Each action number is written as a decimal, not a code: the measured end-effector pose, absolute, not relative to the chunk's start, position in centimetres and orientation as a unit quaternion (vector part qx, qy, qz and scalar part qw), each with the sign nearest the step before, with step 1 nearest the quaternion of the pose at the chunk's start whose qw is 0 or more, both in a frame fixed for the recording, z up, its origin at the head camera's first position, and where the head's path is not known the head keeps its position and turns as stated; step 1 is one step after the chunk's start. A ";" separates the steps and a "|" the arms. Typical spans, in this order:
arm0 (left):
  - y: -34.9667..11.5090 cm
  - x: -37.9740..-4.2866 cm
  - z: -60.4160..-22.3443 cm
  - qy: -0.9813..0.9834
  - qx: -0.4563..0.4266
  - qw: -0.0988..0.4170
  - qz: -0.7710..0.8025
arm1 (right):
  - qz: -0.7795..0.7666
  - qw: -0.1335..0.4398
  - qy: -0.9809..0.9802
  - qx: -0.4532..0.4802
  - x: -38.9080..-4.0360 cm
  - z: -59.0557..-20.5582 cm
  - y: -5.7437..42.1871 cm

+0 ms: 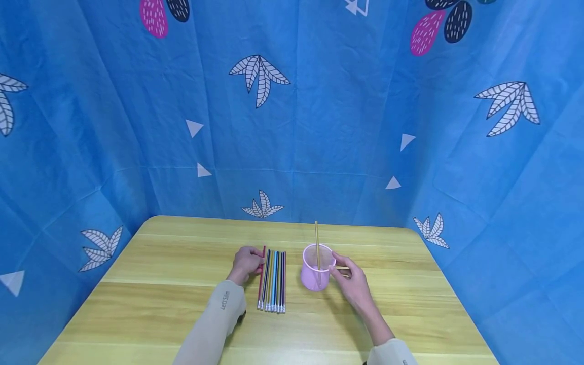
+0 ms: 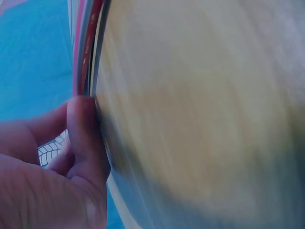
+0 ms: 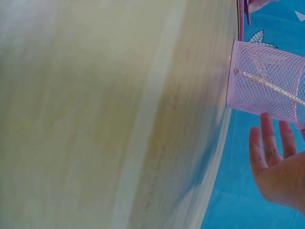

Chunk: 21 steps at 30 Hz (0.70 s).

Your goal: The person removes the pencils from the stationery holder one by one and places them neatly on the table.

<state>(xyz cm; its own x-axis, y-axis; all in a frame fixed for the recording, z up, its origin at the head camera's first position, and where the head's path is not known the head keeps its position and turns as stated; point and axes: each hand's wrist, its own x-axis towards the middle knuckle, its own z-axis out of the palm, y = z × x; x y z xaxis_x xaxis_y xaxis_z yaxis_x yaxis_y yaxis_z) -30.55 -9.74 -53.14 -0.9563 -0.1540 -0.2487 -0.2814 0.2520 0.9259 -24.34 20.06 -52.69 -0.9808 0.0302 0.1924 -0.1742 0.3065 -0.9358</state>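
Observation:
A pink mesh pen holder (image 1: 315, 278) stands upright on the table, with one gold-coloured pencil (image 1: 317, 238) leaning inside it. To its left lies a row of several pencils (image 1: 274, 279) side by side, their eraser ends towards me. My left hand (image 1: 247, 262) pinches a red pencil (image 1: 260, 289) at the row's left edge; in the right wrist view this red pencil (image 3: 247, 13) stands slightly apart from the others. At the holder's right side, my right hand (image 1: 353, 281) has its thumb and a finger at the rim, while the other fingers (image 3: 270, 143) stay extended beside the mesh.
The wood-grain table (image 1: 182, 243) has rounded far corners. A blue patterned cloth (image 1: 319, 126) hangs behind it and along both sides. Both forearms, in light sleeves (image 1: 214, 319), reach in from the near edge.

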 end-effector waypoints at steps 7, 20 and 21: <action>-9.7 -30.5 -53.1 0.793 -0.134 0.053 0.592 | 0.588 0.081 -0.803 0.042 -24.5 -52.9 20.2; -9.1 -31.0 -53.3 0.809 -0.149 0.052 0.566 | 0.581 0.092 -0.807 0.043 -24.7 -53.0 20.3; -9.1 -31.0 -53.3 0.810 -0.150 0.052 0.564 | 0.582 0.094 -0.807 0.045 -24.7 -53.0 20.3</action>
